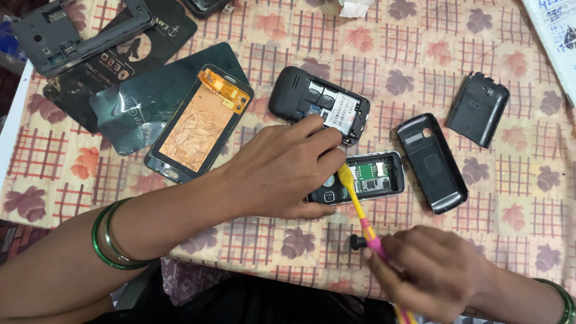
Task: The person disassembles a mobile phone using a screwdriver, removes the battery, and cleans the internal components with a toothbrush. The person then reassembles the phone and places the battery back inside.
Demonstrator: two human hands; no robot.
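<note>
Phone (366,177) half-hidden under left hand (282,171)

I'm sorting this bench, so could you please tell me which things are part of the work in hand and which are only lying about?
In hand:
- left hand steadying the small opened phone
- right hand holding the yellow and pink tool, tip at that phone

Lying about:
- black back covers
- second opened phone
- touchscreen panel
- grey frame
- dark film sheets
</note>
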